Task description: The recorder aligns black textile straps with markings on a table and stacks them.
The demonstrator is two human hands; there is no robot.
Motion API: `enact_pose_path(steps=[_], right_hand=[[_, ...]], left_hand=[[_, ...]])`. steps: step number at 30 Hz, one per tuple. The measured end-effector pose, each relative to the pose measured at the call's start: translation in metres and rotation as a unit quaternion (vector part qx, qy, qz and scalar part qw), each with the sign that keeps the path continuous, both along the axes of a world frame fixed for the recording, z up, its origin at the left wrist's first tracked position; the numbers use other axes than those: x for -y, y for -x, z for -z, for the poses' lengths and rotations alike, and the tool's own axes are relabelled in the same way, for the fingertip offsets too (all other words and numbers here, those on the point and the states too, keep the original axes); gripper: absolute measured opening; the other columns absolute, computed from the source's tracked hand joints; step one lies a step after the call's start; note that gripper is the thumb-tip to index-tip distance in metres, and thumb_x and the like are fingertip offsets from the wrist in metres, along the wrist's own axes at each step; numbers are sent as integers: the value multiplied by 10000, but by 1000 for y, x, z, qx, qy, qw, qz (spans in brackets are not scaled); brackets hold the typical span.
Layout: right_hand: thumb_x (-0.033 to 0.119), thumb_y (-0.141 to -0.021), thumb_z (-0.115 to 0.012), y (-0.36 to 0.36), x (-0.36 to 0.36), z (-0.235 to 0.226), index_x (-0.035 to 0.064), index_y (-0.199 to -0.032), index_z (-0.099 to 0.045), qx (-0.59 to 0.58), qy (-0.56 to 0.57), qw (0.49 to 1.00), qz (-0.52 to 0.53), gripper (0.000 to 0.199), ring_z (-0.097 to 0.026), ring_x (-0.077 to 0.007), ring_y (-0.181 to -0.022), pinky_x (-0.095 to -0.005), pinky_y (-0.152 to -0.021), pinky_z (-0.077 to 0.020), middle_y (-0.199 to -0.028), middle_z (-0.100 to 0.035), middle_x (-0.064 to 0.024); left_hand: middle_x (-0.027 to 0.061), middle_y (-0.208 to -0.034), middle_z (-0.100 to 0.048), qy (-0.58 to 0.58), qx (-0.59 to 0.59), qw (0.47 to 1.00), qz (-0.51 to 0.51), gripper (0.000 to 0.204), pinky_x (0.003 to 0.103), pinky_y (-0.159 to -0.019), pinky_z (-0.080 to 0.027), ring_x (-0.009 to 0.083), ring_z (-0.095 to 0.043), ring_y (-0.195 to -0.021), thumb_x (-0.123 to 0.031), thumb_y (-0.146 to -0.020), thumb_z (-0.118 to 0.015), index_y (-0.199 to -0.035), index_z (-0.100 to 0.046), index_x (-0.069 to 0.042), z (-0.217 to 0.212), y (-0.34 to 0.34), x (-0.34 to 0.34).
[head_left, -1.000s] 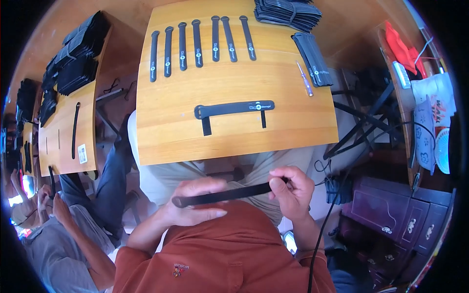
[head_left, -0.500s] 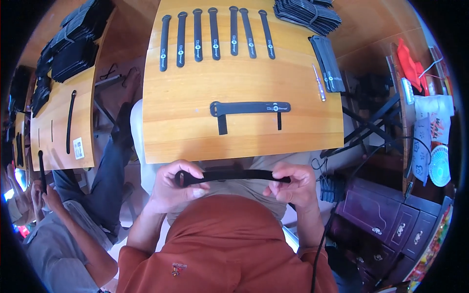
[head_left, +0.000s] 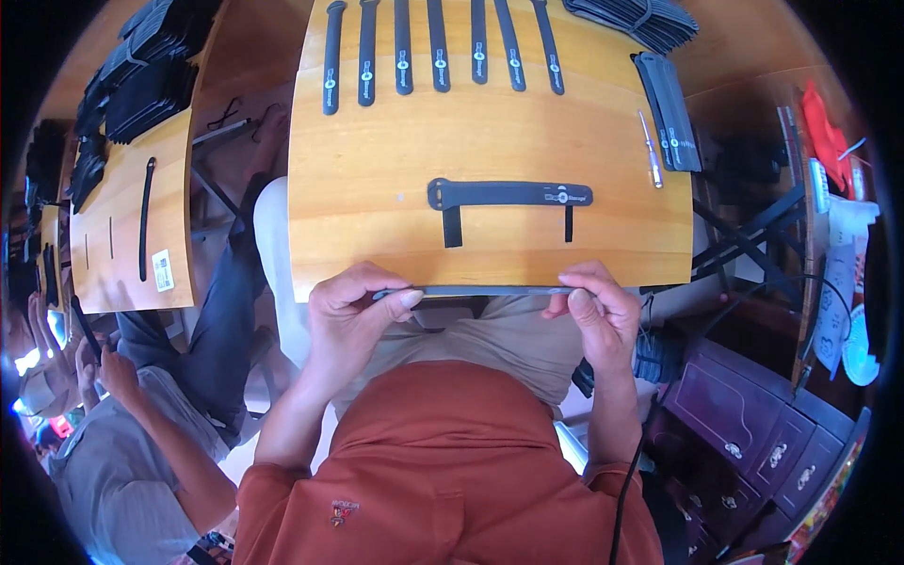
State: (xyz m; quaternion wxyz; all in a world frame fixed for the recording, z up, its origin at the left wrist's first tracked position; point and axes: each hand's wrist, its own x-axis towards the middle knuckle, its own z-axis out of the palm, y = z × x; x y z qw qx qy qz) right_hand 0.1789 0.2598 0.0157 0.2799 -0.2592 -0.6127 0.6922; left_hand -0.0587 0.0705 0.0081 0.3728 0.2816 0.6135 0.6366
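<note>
Stretched level between my hands at the table's near edge is a dark strap [head_left: 485, 291], seen almost edge-on. My left hand [head_left: 353, 303] pinches its left end between thumb and fingers; my right hand [head_left: 603, 309] pinches the right end. Just beyond, another dark strap [head_left: 513, 194] with a slotted round left end and pale print lies across the wooden table [head_left: 377, 226]. Two short black strips, a wider left strip [head_left: 453, 228] and a narrower right strip [head_left: 569, 224], stick out from under or beside its near edge.
Several straps [head_left: 403, 56] lie in a row along the far side. A strap bundle [head_left: 636, 19], a loose strap stack [head_left: 669, 108] and a screwdriver [head_left: 650, 151] are at the right. A co-worker [head_left: 141, 452] sits left, holding a strap. A purple drawer cabinet [head_left: 725, 414] stands right.
Both hands have moved forward with the strap, up to the table's edge. The strap has turned from its black face to nearly edge-on. The view has shifted slightly.
</note>
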Motion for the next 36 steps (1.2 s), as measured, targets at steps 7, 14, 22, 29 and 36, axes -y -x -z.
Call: enact_pose_path(steps=[7, 14, 22, 29, 36], right_hand=[[57, -979, -721, 0, -21, 5, -92, -1098, -699, 67, -34, 992, 98, 192, -697, -141, -737, -296, -705, -612, -858, -707, -100], [63, -1005, -687, 0, -53, 14, -75, -1126, -705, 111, -46, 990, 71, 185, -674, -119, -732, -247, -692, -558, -881, -691, -67], [69, -1013, -666, 8, -72, 29, -65, -1129, -715, 140, -160, 973, 86, 184, -633, -104, -707, -235, -631, -521, -914, -655, -73], [67, -1013, -658, 15, -79, 32, -58, -1144, -721, 158, -201, 962, 101, 191, -589, -87, -646, -231, -522, -478, -903, -645, -66], [46, -1003, -664, 21, -81, 29, -52, -1139, -725, 179, -182, 961, 103, 179, -570, -86, -642, -228, -544, -466, -909, -657, -66]], left_hand=[[42, -854, -721, 86, 48, 995, 6, 137, 211, -669, -541, 69, -659, -725, -59, -962, -753, -1050, -730, 43, 1, 8, -23], [44, -882, -721, 109, 34, 993, 25, 172, 223, -714, -542, 74, -656, -768, -81, -1010, -693, -1120, -734, 45, 6, 14, -43], [31, -872, -685, 114, -33, 992, 46, 211, 227, -723, -525, 74, -619, -767, -112, -1035, -662, -1147, -725, 55, 6, 23, -67], [27, -878, -686, 131, -4, 991, 38, 229, 214, -737, -527, 68, -628, -789, -116, -1052, -636, -1205, -711, 37, 11, 22, -75], [32, -867, -687, 157, -35, 987, 23, 209, 217, -709, -526, 66, -626, -777, -89, -1044, -638, -1192, -712, 39, 12, 22, -79]])
